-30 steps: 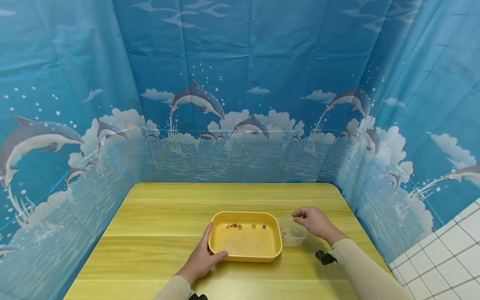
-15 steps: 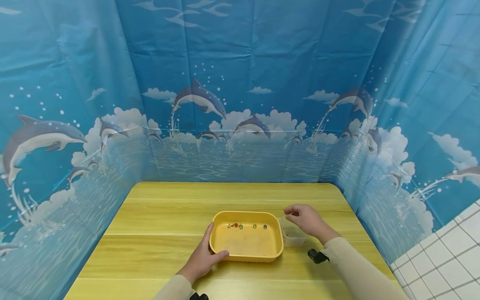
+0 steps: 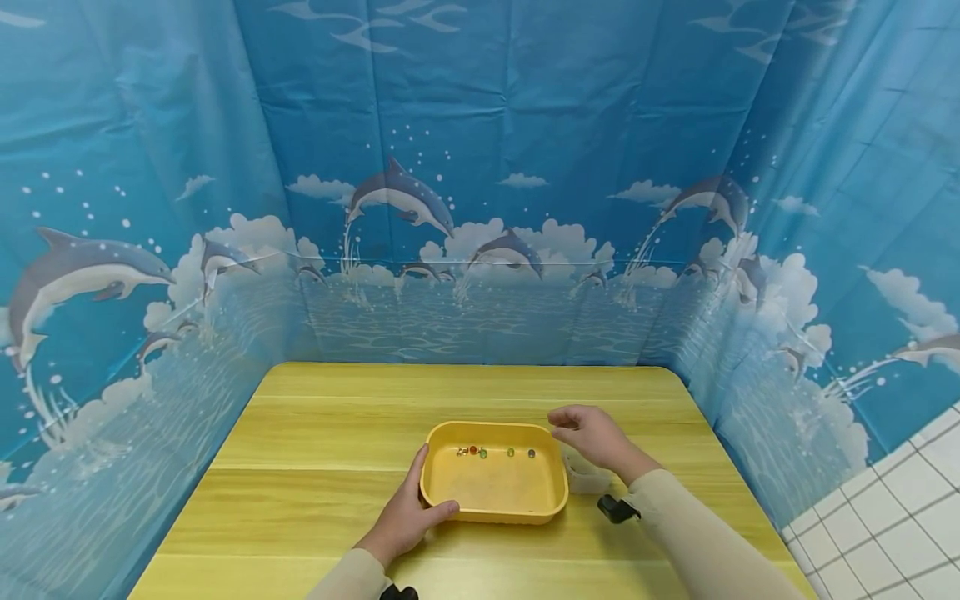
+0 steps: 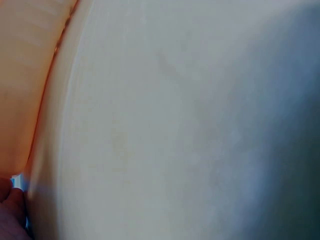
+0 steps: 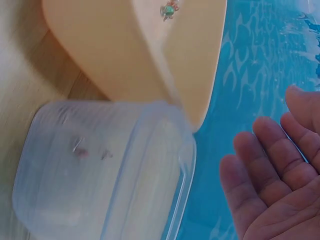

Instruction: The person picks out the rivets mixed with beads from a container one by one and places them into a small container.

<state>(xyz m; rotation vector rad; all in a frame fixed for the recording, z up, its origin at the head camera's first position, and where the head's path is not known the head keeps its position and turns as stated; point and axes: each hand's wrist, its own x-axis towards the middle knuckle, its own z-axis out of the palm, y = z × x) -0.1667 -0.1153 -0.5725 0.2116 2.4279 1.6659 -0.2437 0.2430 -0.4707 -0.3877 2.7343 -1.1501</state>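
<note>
My left hand (image 3: 405, 515) holds the left side of a shallow yellow tray (image 3: 495, 515), its thumb over the near rim and its fingers along the outer wall. Several small coloured beads (image 3: 511, 452) lie in a loose row toward the tray's far side. Above the tray's far right corner hovers my right hand (image 3: 596, 437), fingers loosely extended and no bead visible in it. Partly hidden below it, a small clear plastic container (image 3: 588, 482) stands against the tray's right side. In the right wrist view a few tiny pieces (image 5: 80, 150) show through the container's wall.
The wood-grain table (image 3: 300, 433) carries the tray and container. A blue dolphin-print curtain (image 3: 450, 317) hangs behind the table and along both sides. White tiles (image 3: 877, 500) show at the right.
My right hand has moved left from over the clear container toward the tray's far right corner. My left hand keeps its hold, and the beads lie as before.
</note>
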